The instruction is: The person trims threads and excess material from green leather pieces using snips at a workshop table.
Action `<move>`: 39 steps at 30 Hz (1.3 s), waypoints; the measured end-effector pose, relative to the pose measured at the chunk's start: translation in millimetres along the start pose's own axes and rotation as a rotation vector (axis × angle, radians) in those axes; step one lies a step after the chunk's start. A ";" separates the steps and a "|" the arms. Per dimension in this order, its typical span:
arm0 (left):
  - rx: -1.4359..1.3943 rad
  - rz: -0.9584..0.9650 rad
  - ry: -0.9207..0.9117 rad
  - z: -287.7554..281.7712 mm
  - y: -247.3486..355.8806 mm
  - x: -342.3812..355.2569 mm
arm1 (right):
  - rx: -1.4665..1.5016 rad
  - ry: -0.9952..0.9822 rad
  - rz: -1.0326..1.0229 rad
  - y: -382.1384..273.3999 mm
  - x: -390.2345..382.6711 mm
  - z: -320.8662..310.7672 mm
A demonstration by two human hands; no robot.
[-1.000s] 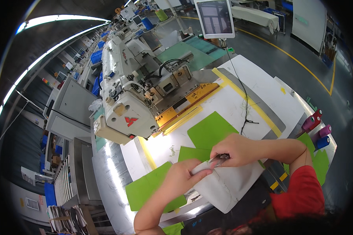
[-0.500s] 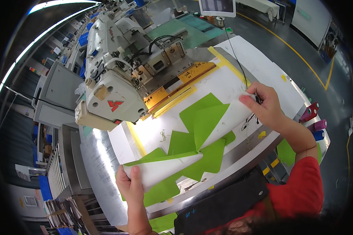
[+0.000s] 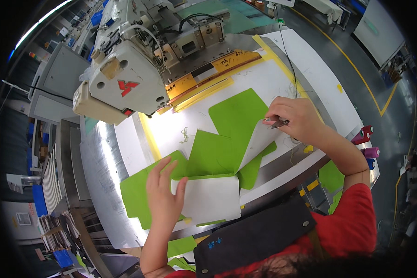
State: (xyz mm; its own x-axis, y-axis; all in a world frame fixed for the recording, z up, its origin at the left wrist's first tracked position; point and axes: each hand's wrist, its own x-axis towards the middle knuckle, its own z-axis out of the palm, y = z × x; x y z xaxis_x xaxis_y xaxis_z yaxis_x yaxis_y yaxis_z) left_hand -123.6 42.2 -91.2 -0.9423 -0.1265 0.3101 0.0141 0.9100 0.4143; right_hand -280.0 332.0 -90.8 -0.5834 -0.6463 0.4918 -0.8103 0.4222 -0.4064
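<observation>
Green fabric pieces with white backs lie joined in front of me. One large green panel (image 3: 238,113) spreads toward the machine, and another green part (image 3: 139,190) lies to the left. A white-backed flap (image 3: 208,197) rests flat at the near middle. My left hand (image 3: 164,190) is open, fingers spread, over the left edge of that flap. My right hand (image 3: 294,120) is closed around small metal thread snips (image 3: 278,123). Its fingertips also pinch the raised corner of a second white flap (image 3: 258,142), which is folded up from the seam.
A white sewing machine (image 3: 125,74) stands at the far left beside an orange clamp plate (image 3: 213,69). Yellow tape (image 3: 282,67) borders the white work surface (image 3: 171,129). Loose threads (image 3: 184,135) lie there. Thread cones (image 3: 368,152) stand at right. A black cable (image 3: 287,51) hangs beyond my right hand.
My left hand has let go of the near flap, which now lies flat. The left green part has spread out leftward. My right hand has moved slightly left, still holding its flap.
</observation>
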 end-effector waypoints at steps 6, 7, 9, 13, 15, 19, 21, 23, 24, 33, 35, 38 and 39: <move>-0.170 0.346 -0.392 47.9 33.7 11.4 | -0.105 -0.064 -0.026 -8.7 3.1 -3.9; -0.204 0.330 -0.428 52.9 32.0 8.5 | -0.106 -0.040 0.006 -13.6 1.4 -2.8; -0.244 0.307 -0.471 56.6 33.8 6.0 | -0.134 -0.117 -0.129 -29.6 -4.4 -3.1; -0.367 0.168 -0.478 43.6 51.8 12.6 | -0.081 -0.253 -0.413 -59.9 -21.0 28.3; -0.410 0.138 -0.463 39.6 53.1 13.2 | -0.066 -0.335 -0.414 -50.8 -22.8 31.7; -0.600 0.076 -0.481 38.4 45.8 7.0 | -0.036 -0.146 -0.584 -33.9 -21.8 43.3; -0.697 0.020 -0.485 41.1 41.1 4.2 | -0.059 -0.107 -0.603 -30.3 -23.3 46.7; -0.734 -0.064 -0.487 44.9 39.7 1.1 | -0.083 -0.071 -0.619 -26.7 -26.3 50.8; -0.743 -0.069 -0.491 47.5 40.3 0.3 | 0.018 -0.172 -0.537 -24.7 -27.7 54.2; -0.615 -0.051 -0.347 45.5 41.5 -0.6 | -0.003 -0.250 -0.219 -74.7 -0.5 24.5; -0.606 -0.027 -0.322 46.1 40.9 -0.8 | -0.082 -0.211 -0.268 -84.2 0.1 20.7; -0.613 -0.051 -0.318 46.2 40.8 -2.5 | -0.241 -0.325 -0.297 -93.1 -0.7 20.6; -0.617 -0.055 -0.316 45.4 41.3 -2.7 | -0.282 -0.359 -0.287 -92.1 -3.4 24.3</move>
State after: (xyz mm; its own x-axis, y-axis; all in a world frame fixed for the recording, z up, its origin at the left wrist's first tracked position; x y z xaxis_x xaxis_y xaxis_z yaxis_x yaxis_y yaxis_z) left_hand -135.7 98.1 -113.8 -0.9980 0.0404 0.0493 0.0630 0.5032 0.8618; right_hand -202.1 279.9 -73.7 -0.3205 -0.9167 0.2385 -0.9467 0.3186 -0.0474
